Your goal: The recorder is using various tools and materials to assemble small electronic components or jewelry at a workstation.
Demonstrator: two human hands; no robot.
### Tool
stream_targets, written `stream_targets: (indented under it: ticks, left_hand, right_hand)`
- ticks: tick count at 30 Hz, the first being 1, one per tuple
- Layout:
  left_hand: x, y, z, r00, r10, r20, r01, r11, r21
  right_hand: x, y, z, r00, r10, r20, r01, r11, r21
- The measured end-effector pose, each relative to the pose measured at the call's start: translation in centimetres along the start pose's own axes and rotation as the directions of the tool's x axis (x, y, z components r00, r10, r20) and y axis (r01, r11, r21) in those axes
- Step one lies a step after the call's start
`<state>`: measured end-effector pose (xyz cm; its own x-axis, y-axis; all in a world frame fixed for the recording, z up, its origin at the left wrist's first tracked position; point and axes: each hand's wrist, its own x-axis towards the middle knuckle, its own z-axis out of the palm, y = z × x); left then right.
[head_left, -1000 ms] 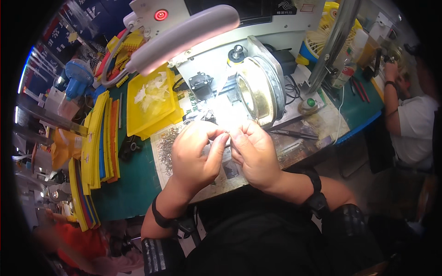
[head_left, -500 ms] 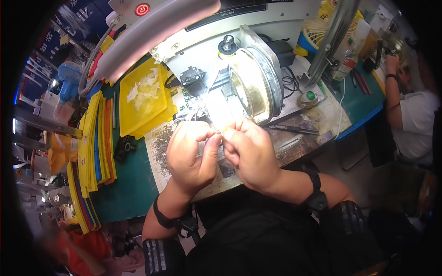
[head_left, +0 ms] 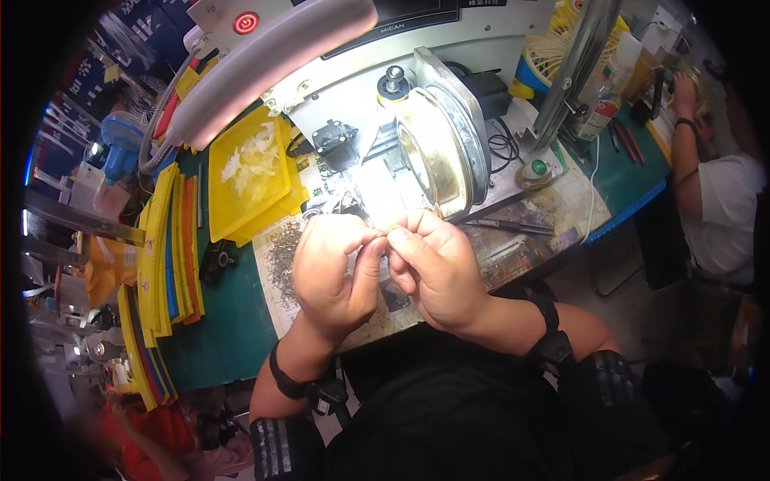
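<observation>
Thumb and forefinger of my left hand (head_left: 335,264) are pinched together, and so are those of my right hand (head_left: 433,260). The two pinches meet over the front of the bench, under the bright lamp. Whatever sits between the fingertips is too small to make out. Just beyond my hands is a machine with a large brass-coloured ring wheel (head_left: 433,152) on a grey metal disc. A white glaring patch, washed out by the light, lies directly behind my fingertips. To its left stands a small black block-shaped unit (head_left: 335,143).
Left of the machine sits a yellow tray (head_left: 249,180) with white scraps. Further left are stacked yellow, blue and orange strips (head_left: 172,240). A pen-like black tool (head_left: 511,226) and a green-capped bottle (head_left: 535,173) are on the right. The lamp (head_left: 265,72) hangs overhead. Another person works far right.
My hands stay pinched together at nearly the same spot, with only slight finger movement. The view has shifted very slightly. The person at far right has moved a hand a little.
</observation>
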<state>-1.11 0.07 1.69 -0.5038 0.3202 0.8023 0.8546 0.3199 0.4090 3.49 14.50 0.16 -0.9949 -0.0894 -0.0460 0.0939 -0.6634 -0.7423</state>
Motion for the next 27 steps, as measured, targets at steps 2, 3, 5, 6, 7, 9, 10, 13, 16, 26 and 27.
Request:
stream_targets:
  ticks: [2, 3, 5, 6, 7, 9, 10, 13, 16, 26, 27]
  left_hand:
    - [0.1, -0.2, -0.1, 0.995, 0.102, 0.025, -0.103, 0.993, 0.060]
    - [0.1, -0.2, -0.1, 0.994, 0.102, 0.025, -0.104, 0.993, 0.060]
    - [0.0, -0.3, -0.1, 0.988, 0.155, 0.009, -0.155, 0.982, 0.105]
    - [0.0, -0.4, 0.0, 0.988, 0.156, 0.010, -0.156, 0.982, 0.107]
    - [0.0, -0.4, 0.0, 0.986, 0.164, 0.013, -0.164, 0.980, 0.112]
    - [-0.1, -0.5, 0.3, 0.985, 0.174, 0.012, -0.174, 0.979, 0.106]
    - [-0.2, -0.6, 0.3, 0.986, 0.168, 0.018, -0.169, 0.978, 0.119]
    - [-0.2, -0.4, 0.1, 0.987, 0.155, 0.035, -0.158, 0.977, 0.140]
    - [-0.8, -0.2, 0.3, 0.996, 0.055, 0.074, -0.064, 0.991, 0.117]
    - [-1.2, -0.2, 1.3, 0.994, -0.057, 0.096, 0.052, 0.997, 0.048]
    - [-1.1, -0.1, 1.3, 0.994, -0.052, 0.092, 0.048, 0.998, 0.048]
  right_hand:
    - [-0.1, 0.0, -0.2, 1.000, 0.002, -0.009, -0.002, 0.999, 0.039]
    - [-0.2, -0.2, -0.9, 0.997, 0.066, 0.040, -0.068, 0.996, 0.058]
    - [-1.0, -1.0, -2.1, 0.988, 0.129, 0.090, -0.135, 0.988, 0.070]
    - [-1.7, -1.6, -2.8, 0.984, 0.154, 0.084, -0.147, 0.986, -0.082]
    - [-2.4, -2.4, -3.4, 0.981, 0.180, 0.075, -0.157, 0.959, -0.237]
    - [-3.6, -4.1, -4.3, 0.981, 0.171, 0.090, -0.129, 0.927, -0.353]
    - [-4.1, -4.9, -4.9, 0.980, 0.165, 0.108, -0.097, 0.882, -0.460]
    - [-5.2, -7.0, -9.8, 0.991, -0.106, 0.085, 0.136, 0.753, -0.644]
    - [-3.0, -11.3, -17.1, 0.867, -0.426, -0.257, 0.276, 0.842, -0.463]
    - [2.0, -26.5, -21.9, 0.457, -0.873, -0.173, 0.346, 0.353, -0.869]
    - [3.3, -27.3, -22.6, 0.451, -0.876, -0.171, 0.349, 0.349, -0.869]
